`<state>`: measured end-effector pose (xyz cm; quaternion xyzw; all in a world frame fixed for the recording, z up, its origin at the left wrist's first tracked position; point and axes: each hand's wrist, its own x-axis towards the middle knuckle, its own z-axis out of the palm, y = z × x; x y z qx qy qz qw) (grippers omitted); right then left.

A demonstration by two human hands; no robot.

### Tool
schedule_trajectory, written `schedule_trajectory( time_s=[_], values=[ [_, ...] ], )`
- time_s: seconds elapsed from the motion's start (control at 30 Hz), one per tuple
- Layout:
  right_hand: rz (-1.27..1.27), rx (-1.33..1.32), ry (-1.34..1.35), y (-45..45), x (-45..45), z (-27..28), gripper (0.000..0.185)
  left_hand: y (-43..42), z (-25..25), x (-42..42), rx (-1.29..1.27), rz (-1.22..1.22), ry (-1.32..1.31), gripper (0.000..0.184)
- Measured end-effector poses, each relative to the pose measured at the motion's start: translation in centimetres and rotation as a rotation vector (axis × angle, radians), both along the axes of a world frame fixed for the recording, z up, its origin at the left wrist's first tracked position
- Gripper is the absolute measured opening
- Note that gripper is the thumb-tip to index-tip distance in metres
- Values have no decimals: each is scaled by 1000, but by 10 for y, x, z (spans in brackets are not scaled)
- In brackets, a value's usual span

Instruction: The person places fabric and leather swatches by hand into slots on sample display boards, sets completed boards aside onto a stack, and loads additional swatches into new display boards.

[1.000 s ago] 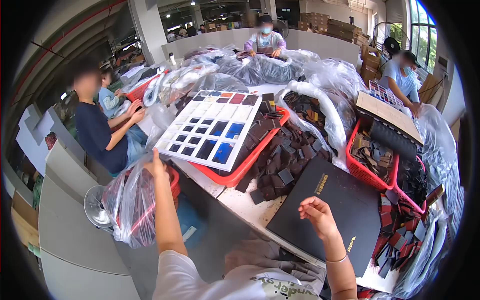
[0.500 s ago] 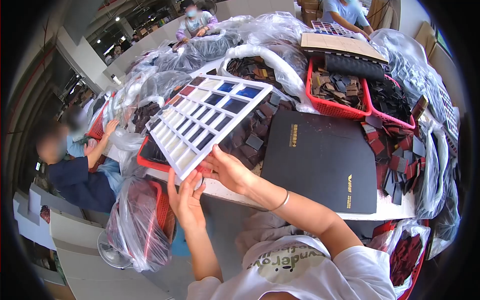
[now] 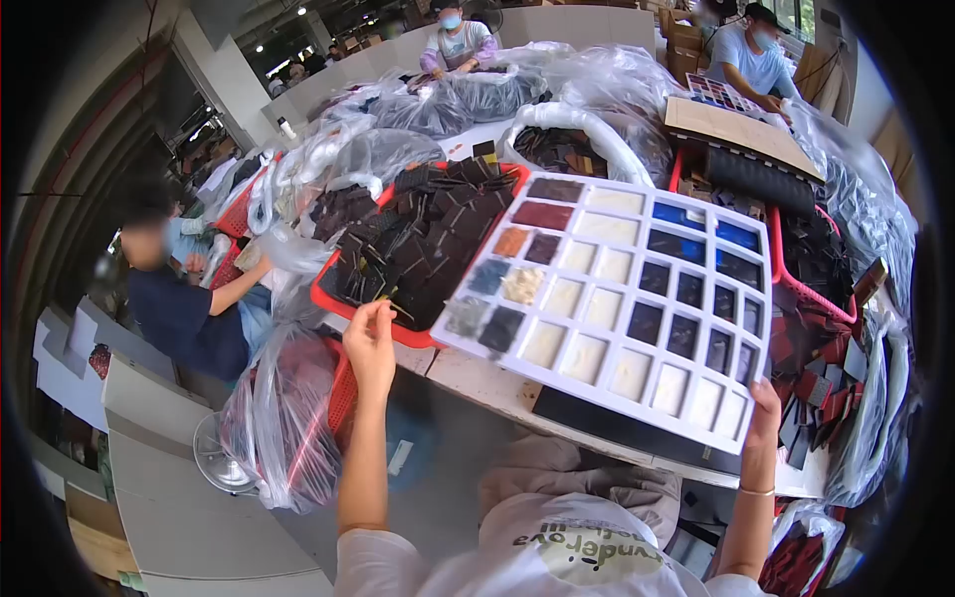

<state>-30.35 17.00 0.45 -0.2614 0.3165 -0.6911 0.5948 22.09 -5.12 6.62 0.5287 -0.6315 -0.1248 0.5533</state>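
My right hand [image 3: 762, 416] grips the lower right corner of a white sample board [image 3: 595, 328]. The board is tilted toward me; its compartments hold brown, red, orange, grey, cream, blue and black swatches, and some look plain white. At the near rim of a red basket [image 3: 323, 298] is my left hand [image 3: 370, 343], thumb and fingers pinched together. Whether a swatch is between those fingertips is too small to make out. Dark, thin swatches [image 3: 428, 234] fill the basket, and the board's left edge overlaps its right side.
A black folder [image 3: 597, 423] lies mostly hidden under the board. On the right are a pink basket [image 3: 821, 298] of black pieces and loose red and grey swatches [image 3: 821, 383]. Plastic bags [image 3: 418, 104] cover the table's far side. One person [image 3: 189, 289] sits at left; two others work opposite.
The board has swung right and turned its face toward me, uncovering the red basket. My left hand has let go of it and closed at the basket's rim; my right hand moved right with the board.
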Motion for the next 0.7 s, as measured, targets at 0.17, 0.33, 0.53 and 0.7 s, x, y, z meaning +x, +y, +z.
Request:
schedule_trajectory(
  time_s=[0.17, 0.33, 0.53, 0.7],
  values=[
    [-209, 62, 50, 117, -47, -24, 69, -67, 0, -16, 7, -9, -612, 23],
    [-173, 165, -20, 160, -55, -56, 51, -99, -8, -32, 191, -40, -886, 43],
    [52, 274, 63, 135, -50, -40, 35, -131, -37, -13, 70, -108, -1019, 33],
    [23, 595, 1193, 140, -42, 15, 48, -56, 30, -81, 339, -48, -1108, 34]
  ],
)
